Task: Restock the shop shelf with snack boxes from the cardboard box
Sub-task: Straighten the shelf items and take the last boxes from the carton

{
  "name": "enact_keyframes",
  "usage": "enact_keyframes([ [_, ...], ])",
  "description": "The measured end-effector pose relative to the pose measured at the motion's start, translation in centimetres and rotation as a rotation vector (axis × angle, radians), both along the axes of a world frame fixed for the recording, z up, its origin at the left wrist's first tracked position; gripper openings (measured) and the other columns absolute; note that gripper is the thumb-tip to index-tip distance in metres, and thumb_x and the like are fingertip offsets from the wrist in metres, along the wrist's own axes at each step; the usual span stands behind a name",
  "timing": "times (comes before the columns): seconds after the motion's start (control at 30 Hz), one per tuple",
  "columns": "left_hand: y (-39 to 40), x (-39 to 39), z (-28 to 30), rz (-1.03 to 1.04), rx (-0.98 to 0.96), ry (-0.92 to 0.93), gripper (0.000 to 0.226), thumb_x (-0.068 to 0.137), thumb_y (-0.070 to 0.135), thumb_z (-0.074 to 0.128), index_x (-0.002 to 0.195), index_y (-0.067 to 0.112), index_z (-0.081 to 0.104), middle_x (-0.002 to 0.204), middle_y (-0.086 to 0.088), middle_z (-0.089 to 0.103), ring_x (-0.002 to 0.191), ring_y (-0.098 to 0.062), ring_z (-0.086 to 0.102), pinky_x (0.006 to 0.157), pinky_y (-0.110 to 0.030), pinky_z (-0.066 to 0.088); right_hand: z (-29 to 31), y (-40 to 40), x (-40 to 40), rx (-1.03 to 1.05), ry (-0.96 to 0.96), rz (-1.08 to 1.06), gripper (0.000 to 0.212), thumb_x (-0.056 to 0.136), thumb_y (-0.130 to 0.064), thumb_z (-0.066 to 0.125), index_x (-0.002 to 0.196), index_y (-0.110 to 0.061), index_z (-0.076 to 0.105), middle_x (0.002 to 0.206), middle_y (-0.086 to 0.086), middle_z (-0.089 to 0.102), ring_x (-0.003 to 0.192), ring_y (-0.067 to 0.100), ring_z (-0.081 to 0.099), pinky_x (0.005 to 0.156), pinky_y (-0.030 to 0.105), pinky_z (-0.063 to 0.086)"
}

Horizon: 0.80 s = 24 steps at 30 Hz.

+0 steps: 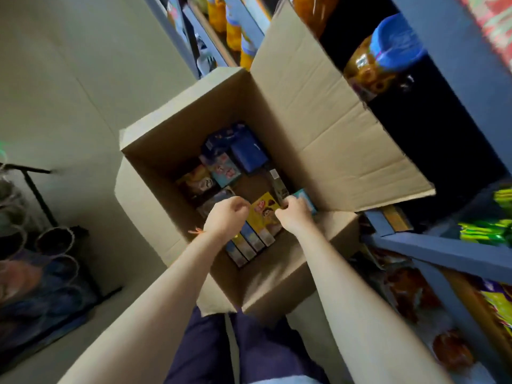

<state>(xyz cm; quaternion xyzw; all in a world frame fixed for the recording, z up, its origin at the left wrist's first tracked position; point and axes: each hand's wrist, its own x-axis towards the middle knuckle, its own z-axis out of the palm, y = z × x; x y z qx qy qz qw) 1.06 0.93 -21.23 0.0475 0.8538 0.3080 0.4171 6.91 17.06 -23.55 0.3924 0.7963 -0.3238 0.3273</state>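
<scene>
An open cardboard box [155, 151] stands on the floor below me, its big flap [318, 120] leaning against the blue shop shelf [443, 252] on the right. Several snack boxes lie inside: a yellow one [261, 210], dark blue ones [246, 152], and a row standing on edge [250, 243]. My right hand [295, 216] is inside the cardboard box, fingers curled round a light teal snack box [306, 200] by the right wall. My left hand [225, 217] hovers with curled fingers at the yellow box's left edge; I cannot see whether it grips anything.
The shelf holds a blue-lidded jar [388, 56], green packets [487, 231] and orange snack bags [410, 289] lower down. A dark rack with round tubs [52, 245] stands at the left. Pale floor [69, 92] lies between them. My dark trouser legs [221, 350] are just behind the cardboard box.
</scene>
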Motion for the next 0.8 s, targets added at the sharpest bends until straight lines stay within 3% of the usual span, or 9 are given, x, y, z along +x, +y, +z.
enact_keyframes([
  [0.13, 1.5, -2.7, -5.3, -0.104, -0.020, -0.049, 0.026, 0.100, 0.024, 0.048, 0.115, 0.023, 0.069, 0.108, 0.005, 0.062, 0.096, -0.013, 0.056, 0.080, -0.025, 0.044, -6.0, 1.1, -2.7, 0.054, -0.090, 0.109, 0.053, 0.098, -0.012, 0.049, 0.149, -0.024, 0.041, 0.160, 0.011, 0.021, 0.141, 0.032, 0.035, 0.110, 0.038, 0.035],
  [0.23, 1.9, -4.1, -8.0, -0.156, -0.014, -0.107, 0.025, 0.102, 0.026, 0.048, 0.117, 0.020, 0.066, 0.107, 0.003, 0.059, 0.094, -0.012, 0.052, 0.078, -0.023, 0.038, -9.4, 1.9, -3.9, 0.019, -0.202, 0.202, 0.053, 0.099, -0.017, 0.053, 0.149, -0.032, 0.041, 0.164, 0.009, 0.005, 0.141, 0.036, 0.035, 0.109, 0.042, 0.038],
  [0.43, 1.9, -4.8, -9.0, -0.151, -0.026, -0.137, 0.026, 0.102, 0.024, 0.048, 0.115, 0.016, 0.069, 0.106, -0.001, 0.061, 0.094, -0.014, 0.053, 0.083, -0.028, 0.044, -11.0, 2.1, -4.0, 0.124, -0.276, 0.336, 0.051, 0.095, -0.017, 0.060, 0.142, -0.033, 0.048, 0.150, 0.010, 0.029, 0.127, 0.035, 0.050, 0.098, 0.043, 0.047],
  [0.53, 1.9, -4.6, -8.0, -0.130, -0.002, -0.189, 0.025, 0.101, 0.026, 0.049, 0.112, 0.017, 0.068, 0.103, -0.003, 0.065, 0.090, -0.016, 0.057, 0.078, -0.029, 0.045, -9.0, 2.0, -4.3, 0.190, -0.141, 0.245, 0.035, 0.096, -0.022, 0.059, 0.128, -0.036, 0.056, 0.137, 0.008, 0.044, 0.114, 0.033, 0.056, 0.087, 0.038, 0.050],
  [0.6, 1.8, -4.5, -7.1, -0.077, 0.001, -0.218, 0.023, 0.099, 0.029, 0.050, 0.112, 0.020, 0.067, 0.100, -0.004, 0.067, 0.092, -0.019, 0.063, 0.080, -0.032, 0.050, -6.9, 2.2, -3.8, 0.046, 0.051, 0.068, 0.029, 0.095, -0.025, 0.060, 0.121, -0.039, 0.060, 0.129, 0.001, 0.056, 0.110, 0.025, 0.059, 0.086, 0.035, 0.053],
  [0.63, 1.7, -4.6, -6.5, -0.017, 0.011, -0.227, 0.024, 0.098, 0.031, 0.052, 0.114, 0.021, 0.066, 0.102, -0.003, 0.068, 0.094, -0.020, 0.065, 0.084, -0.034, 0.053, -5.3, 2.2, -3.4, -0.096, 0.165, -0.069, 0.034, 0.094, -0.024, 0.063, 0.123, -0.041, 0.061, 0.125, -0.004, 0.060, 0.107, 0.019, 0.061, 0.084, 0.033, 0.055],
  [0.7, 1.4, -4.8, -4.8, 0.223, 0.109, -0.328, 0.033, 0.094, 0.044, 0.059, 0.118, 0.022, 0.062, 0.107, -0.002, 0.072, 0.096, -0.021, 0.069, 0.089, -0.041, 0.057, -1.2, 2.0, -2.7, -0.379, 0.344, -0.322, 0.051, 0.093, -0.018, 0.066, 0.132, -0.049, 0.055, 0.116, -0.007, 0.065, 0.084, 0.006, 0.062, 0.061, 0.022, 0.051],
  [0.73, 1.3, -5.0, -3.7, 0.352, 0.184, -0.414, 0.040, 0.091, 0.050, 0.063, 0.120, 0.022, 0.060, 0.108, -0.002, 0.073, 0.097, -0.021, 0.071, 0.086, -0.041, 0.059, 0.7, 1.7, -2.2, -0.464, 0.400, -0.392, 0.058, 0.093, -0.015, 0.066, 0.134, -0.054, 0.051, 0.109, -0.006, 0.067, 0.071, 0.003, 0.058, 0.050, 0.021, 0.043],
  [0.8, 1.1, -5.5, -1.3, 0.506, 0.360, -0.542, 0.050, 0.088, 0.046, 0.070, 0.126, 0.017, 0.055, 0.109, -0.006, 0.074, 0.098, -0.024, 0.073, 0.076, -0.039, 0.060, 4.1, 0.9, -1.4, -0.539, 0.498, -0.454, 0.067, 0.093, -0.011, 0.065, 0.136, -0.058, 0.044, 0.096, 0.000, 0.068, 0.058, 0.001, 0.052, 0.045, 0.024, 0.032],
])
